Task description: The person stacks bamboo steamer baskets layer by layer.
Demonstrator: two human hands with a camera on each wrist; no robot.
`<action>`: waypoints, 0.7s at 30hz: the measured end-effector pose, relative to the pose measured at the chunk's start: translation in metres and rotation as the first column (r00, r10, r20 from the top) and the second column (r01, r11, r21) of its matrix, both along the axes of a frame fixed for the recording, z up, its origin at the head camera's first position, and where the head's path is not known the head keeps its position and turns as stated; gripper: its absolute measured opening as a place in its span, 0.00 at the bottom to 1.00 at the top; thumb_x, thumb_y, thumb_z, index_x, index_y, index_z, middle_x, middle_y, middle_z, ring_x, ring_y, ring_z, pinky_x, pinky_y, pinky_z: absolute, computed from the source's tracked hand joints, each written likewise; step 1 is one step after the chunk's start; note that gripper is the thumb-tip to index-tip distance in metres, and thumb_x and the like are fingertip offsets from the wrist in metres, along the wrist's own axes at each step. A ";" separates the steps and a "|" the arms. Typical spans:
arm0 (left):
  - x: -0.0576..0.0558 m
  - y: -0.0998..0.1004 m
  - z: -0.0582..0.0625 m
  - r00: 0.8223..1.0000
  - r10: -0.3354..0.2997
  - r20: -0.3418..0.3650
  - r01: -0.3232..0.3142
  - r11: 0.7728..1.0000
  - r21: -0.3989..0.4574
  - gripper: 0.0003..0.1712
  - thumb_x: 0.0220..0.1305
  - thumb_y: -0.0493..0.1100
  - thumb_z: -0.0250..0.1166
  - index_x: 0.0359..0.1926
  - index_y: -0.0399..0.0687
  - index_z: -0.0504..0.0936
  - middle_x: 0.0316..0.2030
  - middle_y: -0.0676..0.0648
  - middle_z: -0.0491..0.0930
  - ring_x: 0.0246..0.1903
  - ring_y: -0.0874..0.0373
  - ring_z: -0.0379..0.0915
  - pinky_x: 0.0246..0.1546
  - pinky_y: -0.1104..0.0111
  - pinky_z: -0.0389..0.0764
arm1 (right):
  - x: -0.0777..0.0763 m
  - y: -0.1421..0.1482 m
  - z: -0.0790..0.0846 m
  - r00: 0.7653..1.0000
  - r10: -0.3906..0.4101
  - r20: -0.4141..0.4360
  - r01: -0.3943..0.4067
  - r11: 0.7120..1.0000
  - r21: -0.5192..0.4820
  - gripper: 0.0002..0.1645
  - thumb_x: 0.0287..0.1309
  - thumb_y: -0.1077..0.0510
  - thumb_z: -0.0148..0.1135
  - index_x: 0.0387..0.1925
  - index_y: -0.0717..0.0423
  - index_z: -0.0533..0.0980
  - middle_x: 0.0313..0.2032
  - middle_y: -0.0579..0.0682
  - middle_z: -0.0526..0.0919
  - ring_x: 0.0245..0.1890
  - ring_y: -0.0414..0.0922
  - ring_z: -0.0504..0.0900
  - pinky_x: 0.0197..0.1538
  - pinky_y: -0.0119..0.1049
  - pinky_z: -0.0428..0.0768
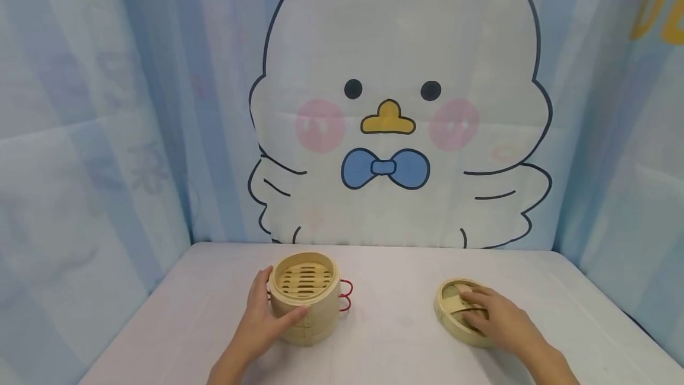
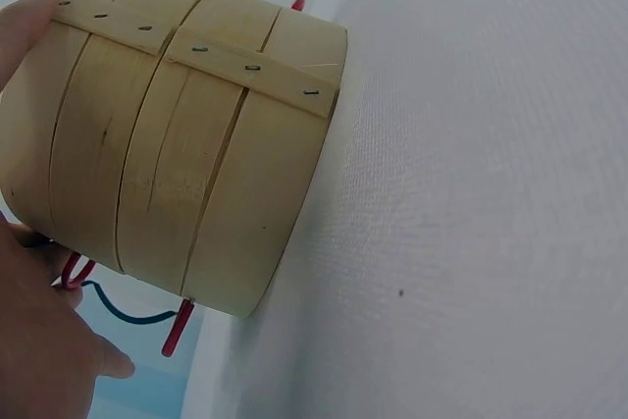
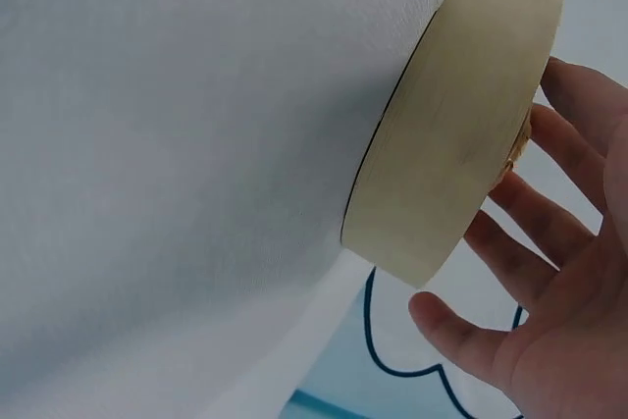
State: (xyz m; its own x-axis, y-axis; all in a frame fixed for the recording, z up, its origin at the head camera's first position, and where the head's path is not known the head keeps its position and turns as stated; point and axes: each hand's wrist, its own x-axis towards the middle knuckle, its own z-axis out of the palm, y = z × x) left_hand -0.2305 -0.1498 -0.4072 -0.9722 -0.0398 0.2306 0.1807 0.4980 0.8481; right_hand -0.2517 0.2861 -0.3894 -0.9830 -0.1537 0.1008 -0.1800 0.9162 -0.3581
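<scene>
A round bamboo steamer stands left of the middle of the table, its slatted top uncovered. My left hand holds it from the left, thumb on the near side by the rim and fingers round the far left side. Its stacked bands and stapled seam show in the left wrist view. On the right lies a bamboo lid with woven strips on top. My right hand is over the lid, fingers spread and touching its top. In the right wrist view, the thumb stands apart from the lid's side.
Red cord loops stick out from the steamer's right side. A white cloth covers the table. Behind it hangs a curtain with a printed white bird; blue-and-white cloth walls close in both sides.
</scene>
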 end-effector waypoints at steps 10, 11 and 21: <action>-0.001 0.002 0.001 1.000 -0.011 -0.025 0.011 1.000 0.012 0.64 0.53 0.60 0.78 0.76 0.37 0.48 0.73 0.33 0.53 0.70 0.38 0.54 0.65 0.39 0.63 | 0.003 0.005 0.000 0.999 0.014 -0.040 -0.016 0.999 -0.043 0.24 0.62 0.55 0.70 0.57 0.61 0.80 0.61 0.70 0.74 0.61 0.72 0.70 0.58 0.67 0.71; -0.001 0.002 0.001 1.000 -0.012 -0.029 0.012 1.000 0.014 0.64 0.53 0.60 0.78 0.76 0.37 0.48 0.73 0.33 0.53 0.70 0.38 0.54 0.65 0.39 0.63 | 0.003 0.006 -0.001 0.999 0.016 -0.045 -0.019 0.998 -0.054 0.24 0.62 0.56 0.70 0.57 0.62 0.80 0.60 0.70 0.75 0.61 0.72 0.70 0.58 0.67 0.71; 0.001 0.001 0.001 1.000 -0.007 -0.017 0.007 1.000 0.017 0.65 0.53 0.59 0.78 0.76 0.36 0.47 0.73 0.32 0.52 0.70 0.38 0.53 0.65 0.40 0.62 | 0.001 0.007 -0.006 0.998 0.001 -0.071 -0.008 0.995 -0.098 0.18 0.60 0.59 0.71 0.52 0.59 0.81 0.54 0.64 0.81 0.57 0.68 0.76 0.57 0.64 0.74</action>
